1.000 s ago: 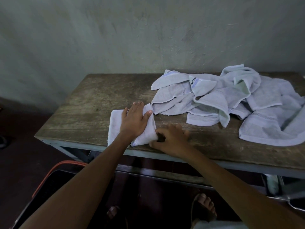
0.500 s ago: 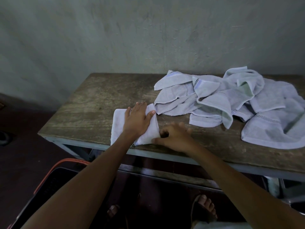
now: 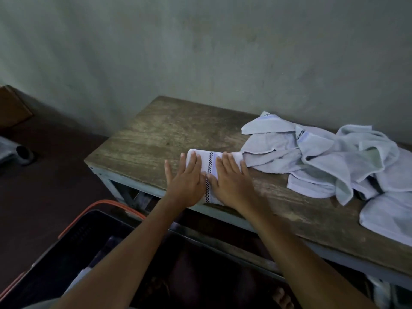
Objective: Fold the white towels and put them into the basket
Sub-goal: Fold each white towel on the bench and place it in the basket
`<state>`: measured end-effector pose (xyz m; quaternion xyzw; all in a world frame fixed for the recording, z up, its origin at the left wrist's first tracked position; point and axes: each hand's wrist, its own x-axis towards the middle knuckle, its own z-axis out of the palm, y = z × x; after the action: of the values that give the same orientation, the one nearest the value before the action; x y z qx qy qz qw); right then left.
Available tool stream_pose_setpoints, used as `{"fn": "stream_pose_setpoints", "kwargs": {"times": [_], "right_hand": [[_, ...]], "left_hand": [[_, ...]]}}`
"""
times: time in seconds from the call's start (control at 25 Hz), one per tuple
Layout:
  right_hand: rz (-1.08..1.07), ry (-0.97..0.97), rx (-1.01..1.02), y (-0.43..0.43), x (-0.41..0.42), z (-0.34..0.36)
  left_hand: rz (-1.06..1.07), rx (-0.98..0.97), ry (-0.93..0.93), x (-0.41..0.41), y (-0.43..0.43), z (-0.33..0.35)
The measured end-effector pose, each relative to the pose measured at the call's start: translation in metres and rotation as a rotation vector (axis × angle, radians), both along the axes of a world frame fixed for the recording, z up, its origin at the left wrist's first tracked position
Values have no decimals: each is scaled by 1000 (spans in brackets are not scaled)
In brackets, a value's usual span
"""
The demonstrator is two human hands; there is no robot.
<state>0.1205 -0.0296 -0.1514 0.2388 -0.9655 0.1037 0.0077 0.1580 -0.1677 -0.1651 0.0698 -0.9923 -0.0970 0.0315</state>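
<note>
A small folded white towel with a black checked stripe lies near the front left edge of the wooden table. My left hand rests flat on its left half, fingers spread. My right hand presses flat on its right half. A loose heap of unfolded white towels covers the right side of the table, its nearest corner touching the folded towel. A dark basket with an orange rim stands on the floor below the table's front left, partly hidden by my left arm.
A grey wall stands right behind the table. A brown box and a grey object sit on the floor at far left. My bare foot shows under the table's front edge.
My right hand has come from beside the towel onto its top. The towel is now folded narrower, with its checked stripe showing between both flat hands. The camera has turned left.
</note>
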Motion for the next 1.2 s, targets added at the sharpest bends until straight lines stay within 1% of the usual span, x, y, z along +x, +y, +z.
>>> {"fn": "stream_pose_setpoints", "kwargs": {"times": [0.08, 0.2, 0.24, 0.32, 0.36, 0.44, 0.52, 0.6, 0.64, 0.72, 0.8, 0.92, 1.08, 1.2], "right_hand": [[-41, 72, 26, 8, 1, -11], [-59, 115, 64, 13, -2, -12], [-56, 100, 73, 13, -2, -11], [-79, 43, 28, 14, 0, -9], [-100, 34, -28, 18, 1, -8], [-167, 88, -179, 28, 2, -3], [-306, 114, -288, 37, 3, 12], [-414, 14, -307, 42, 4, 28], [-426, -74, -294, 43, 4, 35], [-410, -278, -284, 43, 1, 41], [-397, -420, -306, 40, -2, 40], [-401, -448, -349, 36, -8, 36], [-432, -514, -405, 34, -10, 37], [-422, -541, -428, 29, -6, 41]], "left_hand": [[0, -80, 21, -5, -1, -3], [2, -126, 51, -5, -1, -8], [17, -104, 54, -4, -2, -8], [86, 2, 23, -2, -15, -7], [118, 53, -18, 0, -24, -6], [154, 123, -83, 9, -41, 0], [221, 210, -35, 18, -44, 9], [338, 332, 62, 20, -37, 22], [365, 398, 66, 19, -33, 29], [309, 548, 4, 14, -27, 35], [271, 625, -61, 6, -24, 34], [309, 603, -108, -3, -20, 28], [366, 701, -97, -9, -16, 26], [459, 823, 19, -4, -6, 27]]}}
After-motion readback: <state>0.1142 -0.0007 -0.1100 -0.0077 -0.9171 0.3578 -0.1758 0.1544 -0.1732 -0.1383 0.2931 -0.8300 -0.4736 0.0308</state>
